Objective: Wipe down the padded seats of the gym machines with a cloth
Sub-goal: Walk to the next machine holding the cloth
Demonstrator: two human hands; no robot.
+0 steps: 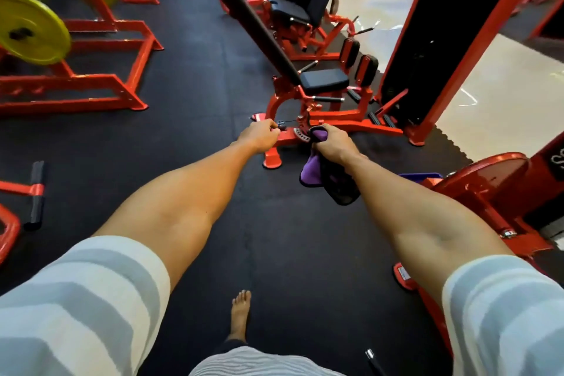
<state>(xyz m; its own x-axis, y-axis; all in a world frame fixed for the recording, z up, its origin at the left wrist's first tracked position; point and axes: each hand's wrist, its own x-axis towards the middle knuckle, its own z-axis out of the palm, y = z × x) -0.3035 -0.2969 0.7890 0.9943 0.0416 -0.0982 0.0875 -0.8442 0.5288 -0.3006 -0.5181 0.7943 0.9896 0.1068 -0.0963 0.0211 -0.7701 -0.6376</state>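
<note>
The machine (345,123) stands by the mat's (198,76) right edge, its seat (325,79) likely next, so my right hand (332,143) grips the cloth (314,171) bunched short of it (ready to wipe), my left hand (261,136) curled, on what I cannot tell.

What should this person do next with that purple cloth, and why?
Probably step closer and bring the purple cloth onto the nearest machine's black seat pad: the right hand grips the cloth, which hangs in the air short of that pad.

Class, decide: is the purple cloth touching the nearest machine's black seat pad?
Apart. Head view: the cloth hangs from the right hand, well short of the seat pad.
</note>
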